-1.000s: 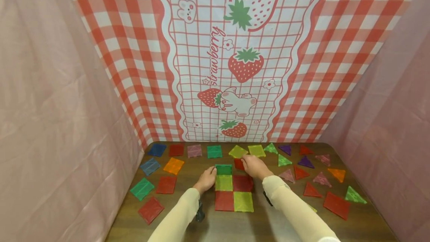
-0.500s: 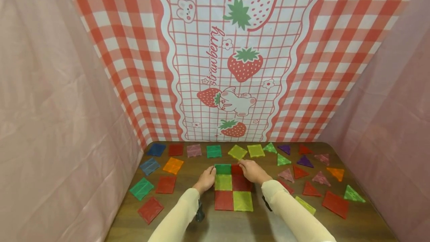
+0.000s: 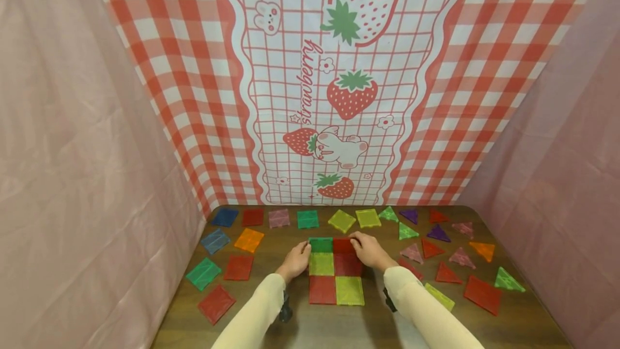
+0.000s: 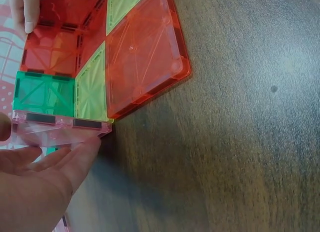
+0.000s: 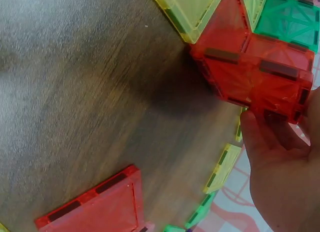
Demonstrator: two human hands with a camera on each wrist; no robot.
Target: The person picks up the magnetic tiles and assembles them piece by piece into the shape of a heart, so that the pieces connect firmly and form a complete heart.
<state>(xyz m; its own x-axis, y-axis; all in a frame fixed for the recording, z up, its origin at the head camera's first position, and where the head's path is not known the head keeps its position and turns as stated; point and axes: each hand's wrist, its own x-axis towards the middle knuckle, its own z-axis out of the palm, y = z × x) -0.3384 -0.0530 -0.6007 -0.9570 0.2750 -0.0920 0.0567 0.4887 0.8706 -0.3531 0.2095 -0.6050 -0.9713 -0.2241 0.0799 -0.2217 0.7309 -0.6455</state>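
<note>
Translucent magnetic tiles form a flat base, with yellow tiles (image 3: 349, 290) and red tiles (image 3: 322, 290) set corner to corner. Along its back edge a green tile (image 3: 321, 245) and a red tile (image 3: 343, 245) stand upright side by side. At the left, my left hand (image 3: 295, 262) holds an upright pink tile (image 4: 50, 134) at its corner with the green one, thumb along the outer face. My right hand (image 3: 370, 250) grips the opposite back corner, its thumb against an upright red side tile (image 5: 255, 79). Its other fingers are partly hidden behind the tiles.
Loose square tiles, such as an orange one (image 3: 249, 239), lie left and along the back of the wooden table (image 3: 271, 333). Triangle tiles, such as a purple one (image 3: 438, 232), are spread at the right. A checked strawberry cloth (image 3: 334, 96) hangs behind.
My right hand has brought the red tile in from behind and stood it beside the green one, then shifted slightly right to the corner. My left hand has stayed in place.
</note>
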